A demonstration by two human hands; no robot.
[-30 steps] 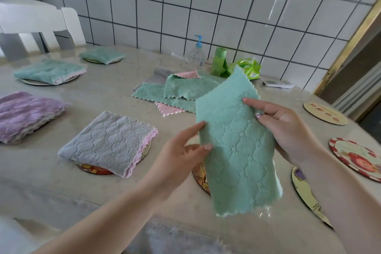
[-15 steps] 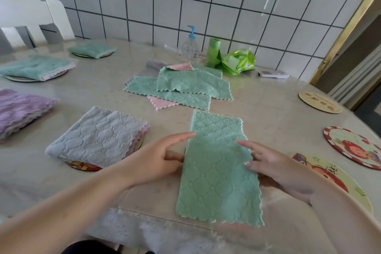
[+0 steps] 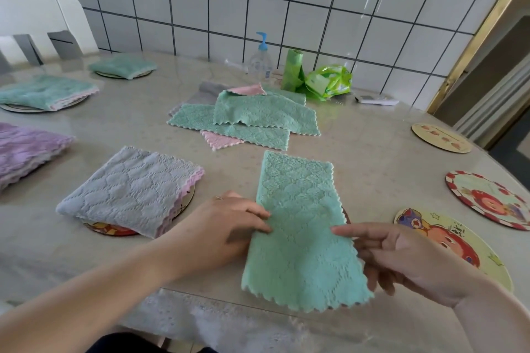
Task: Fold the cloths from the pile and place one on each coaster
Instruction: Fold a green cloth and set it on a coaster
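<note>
Cloth pile beyond green cloth, grey folded cloth left, bare coasters right

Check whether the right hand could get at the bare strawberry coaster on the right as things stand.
Probably yes. The right hand only lightly holds the green cloth edge, and the strawberry coaster lies uncovered on that side, with only another bare coaster lying flat between them.
</note>
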